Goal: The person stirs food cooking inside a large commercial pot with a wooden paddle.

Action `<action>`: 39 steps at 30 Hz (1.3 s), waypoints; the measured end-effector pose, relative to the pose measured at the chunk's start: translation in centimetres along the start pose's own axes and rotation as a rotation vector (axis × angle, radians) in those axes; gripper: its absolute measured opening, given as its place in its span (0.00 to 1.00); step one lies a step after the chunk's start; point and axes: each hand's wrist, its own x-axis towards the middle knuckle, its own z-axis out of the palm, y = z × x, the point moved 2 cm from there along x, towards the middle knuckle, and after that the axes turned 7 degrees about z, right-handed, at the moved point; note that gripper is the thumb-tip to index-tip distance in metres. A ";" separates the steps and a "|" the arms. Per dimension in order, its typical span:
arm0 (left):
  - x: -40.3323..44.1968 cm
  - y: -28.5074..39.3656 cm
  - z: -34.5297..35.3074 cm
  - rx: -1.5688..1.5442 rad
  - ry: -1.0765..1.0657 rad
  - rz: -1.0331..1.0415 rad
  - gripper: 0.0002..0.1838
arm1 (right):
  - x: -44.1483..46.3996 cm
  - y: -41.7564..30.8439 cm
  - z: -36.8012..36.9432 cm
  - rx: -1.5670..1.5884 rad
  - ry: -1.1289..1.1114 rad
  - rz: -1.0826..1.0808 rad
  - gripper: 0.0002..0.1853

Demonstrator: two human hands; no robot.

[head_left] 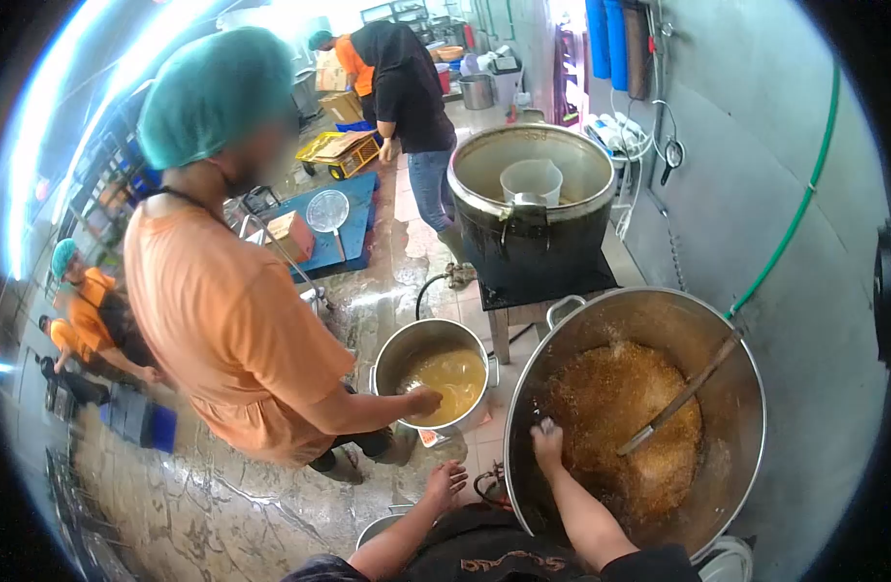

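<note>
Currently, right hand (546, 436) over the big pot (735, 409).

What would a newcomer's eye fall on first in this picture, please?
Probably the wide, round steel pot at lower right, holding a brown, grainy-looking mixture and a long brownish stick, with the wearer's bare right hand over its left side. Next might come the puffy teal hair net at upper left, worn above an orange shirt.

Looks forward and down from head height, close over the near rim of the large pot (734, 417).
</note>
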 end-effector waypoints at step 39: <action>-12.2 0.3 4.5 -0.231 -0.114 0.202 0.08 | -2.3 -5.7 -6.6 0.238 -0.403 0.079 0.18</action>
